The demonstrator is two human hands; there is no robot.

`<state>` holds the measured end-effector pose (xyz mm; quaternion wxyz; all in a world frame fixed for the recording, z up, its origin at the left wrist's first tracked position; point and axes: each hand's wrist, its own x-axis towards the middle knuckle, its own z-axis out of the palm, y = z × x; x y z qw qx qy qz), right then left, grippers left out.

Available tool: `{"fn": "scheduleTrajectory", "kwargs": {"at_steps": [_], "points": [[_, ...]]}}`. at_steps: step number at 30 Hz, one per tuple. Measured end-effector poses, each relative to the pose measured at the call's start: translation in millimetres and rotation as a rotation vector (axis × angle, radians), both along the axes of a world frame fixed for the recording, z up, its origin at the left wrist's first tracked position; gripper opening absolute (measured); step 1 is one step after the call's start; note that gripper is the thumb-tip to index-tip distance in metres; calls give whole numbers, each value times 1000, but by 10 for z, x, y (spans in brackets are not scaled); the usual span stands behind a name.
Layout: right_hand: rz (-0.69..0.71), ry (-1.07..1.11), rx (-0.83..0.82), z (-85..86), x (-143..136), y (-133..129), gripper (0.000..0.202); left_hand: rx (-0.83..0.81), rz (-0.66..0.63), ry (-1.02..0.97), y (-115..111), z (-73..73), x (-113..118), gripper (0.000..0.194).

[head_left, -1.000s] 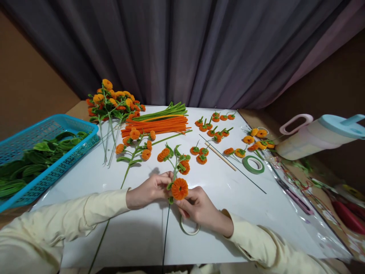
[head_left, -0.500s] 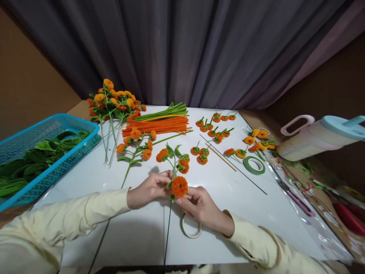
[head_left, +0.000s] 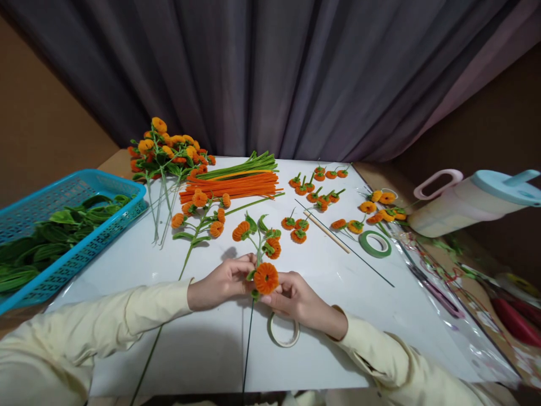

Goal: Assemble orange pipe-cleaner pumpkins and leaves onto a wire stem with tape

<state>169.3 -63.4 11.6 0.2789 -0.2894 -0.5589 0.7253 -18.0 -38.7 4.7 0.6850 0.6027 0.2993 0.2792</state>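
An orange flower spray (head_left: 266,278) with several blooms and green leaves is held upright over the near middle of the white table. My left hand (head_left: 228,281) pinches its stem from the left, fingertips partly behind the front bloom. On the right, my right hand (head_left: 296,296) is closed at the stem just below and behind that bloom. A thin dark wire (head_left: 248,349) runs down from the spray to the table's front edge. Beneath my right hand a roll of pale green tape (head_left: 284,344) stands near the stem. A finished-looking spray (head_left: 198,225) lies to the left.
A blue basket (head_left: 87,251) of green leaves is at left. Behind lie orange pipe cleaners (head_left: 232,188) and a bouquet (head_left: 163,146). Loose flower heads (head_left: 323,200), green tape (head_left: 375,244), a wooden stick (head_left: 326,231), scissors (head_left: 439,296) and a tumbler (head_left: 460,206) are on the right.
The pale tape roll below my right hand has shifted slightly upward and tilted. Both hands keep nearly the same grip, and the view has moved a little.
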Motion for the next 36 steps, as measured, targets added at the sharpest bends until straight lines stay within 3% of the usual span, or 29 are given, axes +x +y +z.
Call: {"fn": "scheduleTrajectory", "kwargs": {"at_steps": [3, 13, 18, 23, 30, 36], "points": [[12, 29, -59, -35, -10, 17, 24, -26, -17, -16, -19, -3, 1, 19], [-13, -59, 68, -112, -48, 23, 36, -15, -32, -13, -33, -5, 15, 31], [23, 0, -9, -97, -66, 39, 38, -24, -55, -34, -3, -3, 3, 30], [48, 44, -37, -87, -62, 35, 37, 34, -98, -19, 81, 26, 6, 30], [43, -74, 48, -19, -97, 40, 45, 170, -140, 58, 110, 25, -16, 38], [159, -12, -90, 18, -123, 85, 42, 240, -228, 76, 205, 115, -20, 37]]}}
